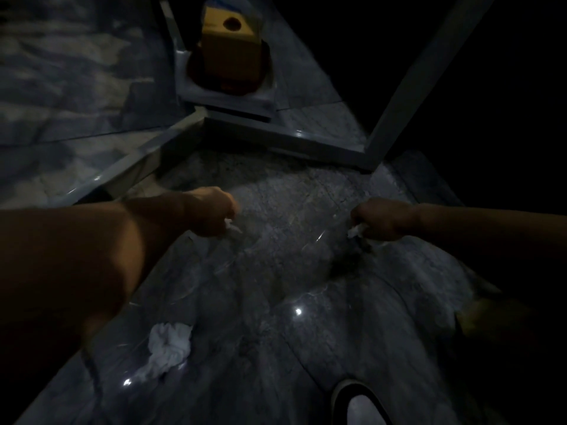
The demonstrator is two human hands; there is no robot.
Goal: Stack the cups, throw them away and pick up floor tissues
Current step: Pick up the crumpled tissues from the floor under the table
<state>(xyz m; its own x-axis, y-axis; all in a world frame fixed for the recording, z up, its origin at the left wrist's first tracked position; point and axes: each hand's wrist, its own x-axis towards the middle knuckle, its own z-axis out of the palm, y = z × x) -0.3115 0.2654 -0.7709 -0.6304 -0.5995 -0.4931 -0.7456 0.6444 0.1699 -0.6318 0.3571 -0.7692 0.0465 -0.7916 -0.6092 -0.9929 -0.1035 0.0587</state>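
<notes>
The scene is dim. My left hand (211, 211) is closed low over the dark marble floor, with a small white tissue (232, 227) poking out under its fingers. My right hand (380, 219) is closed too, and a crumpled white tissue (356, 230) shows at its fingertips. A larger crumpled white tissue (167, 346) lies loose on the floor near the lower left, below my left forearm. No cups are in view.
A yellow box with a round hole (230, 44) stands at the top centre on a raised ledge. A grey skirting edge (129, 170) runs along the left. A grey frame post (408, 96) slants at the right. A shoe (362, 406) is at the bottom edge.
</notes>
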